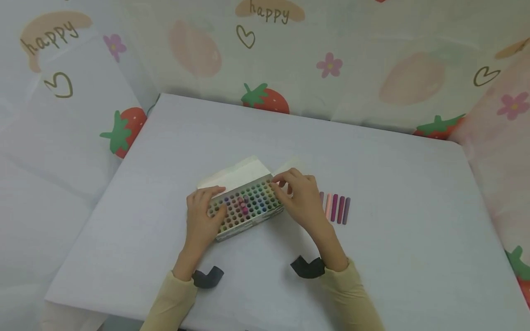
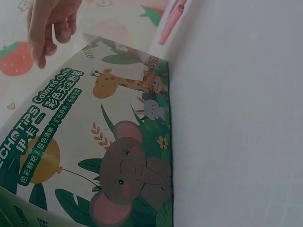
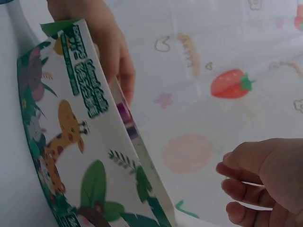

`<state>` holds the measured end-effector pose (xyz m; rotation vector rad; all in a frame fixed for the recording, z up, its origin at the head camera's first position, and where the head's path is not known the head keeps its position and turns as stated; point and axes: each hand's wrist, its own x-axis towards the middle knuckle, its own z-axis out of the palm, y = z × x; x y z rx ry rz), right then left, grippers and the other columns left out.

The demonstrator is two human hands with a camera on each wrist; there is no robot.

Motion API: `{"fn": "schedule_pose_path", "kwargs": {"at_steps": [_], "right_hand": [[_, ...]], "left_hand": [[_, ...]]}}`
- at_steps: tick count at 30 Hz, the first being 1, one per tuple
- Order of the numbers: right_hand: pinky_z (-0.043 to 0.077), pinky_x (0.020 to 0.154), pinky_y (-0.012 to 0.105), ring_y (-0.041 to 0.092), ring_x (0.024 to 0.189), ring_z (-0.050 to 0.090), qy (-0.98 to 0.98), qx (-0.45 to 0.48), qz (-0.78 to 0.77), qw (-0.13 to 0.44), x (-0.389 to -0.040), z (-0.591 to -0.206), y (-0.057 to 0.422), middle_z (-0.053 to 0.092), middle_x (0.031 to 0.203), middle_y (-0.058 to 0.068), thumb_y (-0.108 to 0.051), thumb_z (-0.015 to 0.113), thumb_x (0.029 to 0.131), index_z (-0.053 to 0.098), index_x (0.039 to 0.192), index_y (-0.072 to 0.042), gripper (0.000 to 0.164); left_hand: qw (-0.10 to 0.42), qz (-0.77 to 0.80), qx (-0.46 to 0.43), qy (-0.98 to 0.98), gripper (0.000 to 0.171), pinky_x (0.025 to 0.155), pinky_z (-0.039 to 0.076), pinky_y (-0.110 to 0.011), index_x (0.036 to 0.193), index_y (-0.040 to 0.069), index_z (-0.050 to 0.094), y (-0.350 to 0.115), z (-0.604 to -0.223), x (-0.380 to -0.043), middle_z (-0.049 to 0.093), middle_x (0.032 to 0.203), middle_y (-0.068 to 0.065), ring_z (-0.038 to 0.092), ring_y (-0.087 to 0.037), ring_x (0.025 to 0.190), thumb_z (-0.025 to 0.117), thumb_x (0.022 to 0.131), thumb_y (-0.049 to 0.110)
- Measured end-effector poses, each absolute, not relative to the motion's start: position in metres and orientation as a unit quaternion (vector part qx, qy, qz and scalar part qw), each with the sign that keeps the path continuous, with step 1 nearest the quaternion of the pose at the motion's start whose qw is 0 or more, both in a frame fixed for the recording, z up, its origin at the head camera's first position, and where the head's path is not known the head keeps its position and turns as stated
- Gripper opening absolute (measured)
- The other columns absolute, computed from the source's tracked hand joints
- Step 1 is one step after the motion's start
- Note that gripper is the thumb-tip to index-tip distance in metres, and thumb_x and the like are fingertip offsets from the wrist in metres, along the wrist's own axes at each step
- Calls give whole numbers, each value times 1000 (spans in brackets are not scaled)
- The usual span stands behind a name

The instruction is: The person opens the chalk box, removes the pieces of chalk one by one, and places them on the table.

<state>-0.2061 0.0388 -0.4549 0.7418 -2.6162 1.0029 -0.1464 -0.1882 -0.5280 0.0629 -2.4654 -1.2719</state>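
Note:
A box of colored chalk (image 1: pixel 250 223) lies angled on the table, its white lid (image 1: pixel 236 175) folded back and rows of round holes exposed. Several pink and purple chalks (image 1: pixel 244 210) stick up near its middle. My left hand (image 1: pixel 204 216) holds the box's left end, thumb over the holes and fingers toward the lid side. At the right end hovers my right hand (image 1: pixel 300 195), its fingers loosely bent; the right wrist view shows no chalk in this hand (image 3: pixel 265 182). The printed side of the box (image 2: pixel 128 165), with an elephant and giraffe, faces the left wrist camera.
To the right of my right hand, several loose chalk sticks (image 1: pixel 334 208) in pink, magenta and purple lie side by side on the white table (image 1: pixel 393 239). A patterned curtain (image 1: pixel 356 41) with strawberries hangs behind the table. Black curved pieces (image 1: pixel 308 267) sit at both wrists.

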Motion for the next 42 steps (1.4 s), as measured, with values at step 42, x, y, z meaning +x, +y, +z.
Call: {"fn": "schedule_pose_path", "kwargs": {"at_steps": [42], "right_hand": [[39,79,38,12,70,57,-888,309,308,145,-202,-485,-7,63,78,-2,-21,69,81,68,84,-16,7]], "left_hand": [[188,-454,17,-871,36,92,30,-49,114,14,62,-191,-530,-149,56,117,-6,35,-29,117,64,79,8]]}}
